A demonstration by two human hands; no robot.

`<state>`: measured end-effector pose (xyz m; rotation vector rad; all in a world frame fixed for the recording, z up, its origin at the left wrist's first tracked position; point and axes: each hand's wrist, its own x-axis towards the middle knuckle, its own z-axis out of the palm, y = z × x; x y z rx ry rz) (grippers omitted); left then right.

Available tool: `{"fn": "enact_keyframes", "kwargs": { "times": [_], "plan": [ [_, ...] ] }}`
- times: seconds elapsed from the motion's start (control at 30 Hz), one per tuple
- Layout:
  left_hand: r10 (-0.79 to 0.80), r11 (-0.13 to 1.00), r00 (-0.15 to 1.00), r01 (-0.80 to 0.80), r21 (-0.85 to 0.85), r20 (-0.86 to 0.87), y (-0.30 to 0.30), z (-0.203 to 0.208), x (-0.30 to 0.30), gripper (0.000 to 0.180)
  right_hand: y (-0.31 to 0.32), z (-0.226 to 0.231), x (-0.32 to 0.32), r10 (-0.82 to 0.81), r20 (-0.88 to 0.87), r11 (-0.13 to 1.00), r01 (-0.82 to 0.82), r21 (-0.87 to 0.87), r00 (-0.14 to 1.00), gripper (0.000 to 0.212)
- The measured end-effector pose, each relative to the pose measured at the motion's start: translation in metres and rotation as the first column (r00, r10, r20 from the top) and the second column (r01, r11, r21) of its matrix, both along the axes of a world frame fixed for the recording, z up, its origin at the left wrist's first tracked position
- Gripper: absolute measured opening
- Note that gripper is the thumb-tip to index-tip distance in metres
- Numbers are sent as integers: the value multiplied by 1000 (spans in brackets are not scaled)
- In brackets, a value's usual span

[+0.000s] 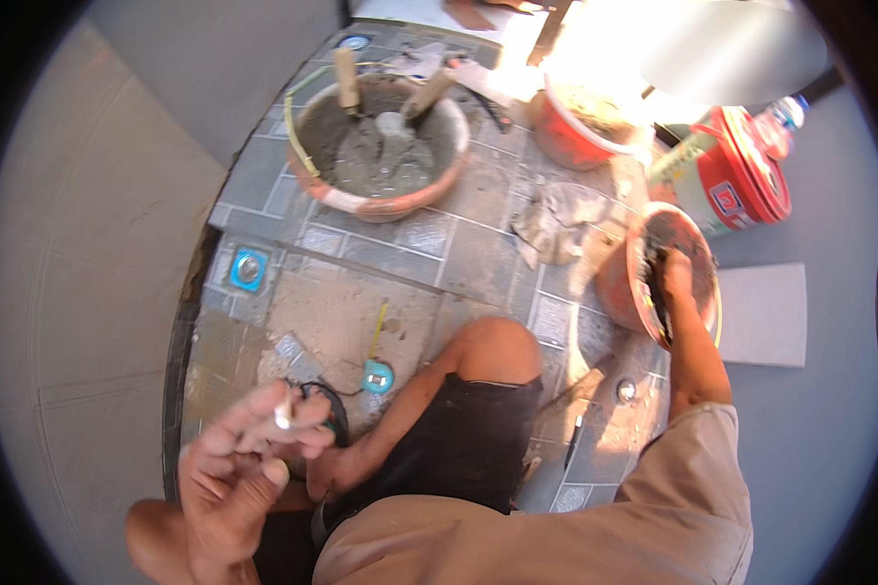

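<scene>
Left hand (pixel 239 473): raised, gripping a cigarette (pixel 284 414) between its fingers.
Right hand (pixel 676 274): inside the orange bucket (pixel 618 285); cannot tell whether it is open or closed.
Bucket: on the tiled floor (pixel 483 239), at the person's right.
Basin (pixel 400 206): holds wet cement (pixel 380 171) and two wooden-handled tools (pixel 346 80).
Tape measure (pixel 378 377): on the floor, blade out.
</scene>
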<state>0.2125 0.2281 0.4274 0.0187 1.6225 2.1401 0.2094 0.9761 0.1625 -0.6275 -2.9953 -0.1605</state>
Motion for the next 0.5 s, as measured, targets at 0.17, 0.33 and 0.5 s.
{"fn": "enact_keyframes", "kwargs": {
  "times": [0.17,0.33,0.5],
  "plan": [
    [440,812,856,-508,-288,-271,-117,0,-2,60,45,-26,-11,-423,-15,461,201,-864,906,29],
    [595,524,669,-743,-417,-445,-190,16,18,60,59,-32,-11,-455,-143,363,36,-931,879,31],
    [645,333,587,-792,-512,-490,-221,20,35,61,61,-33,-10,-441,-54,355,119,-927,896,33]
  ]
}}
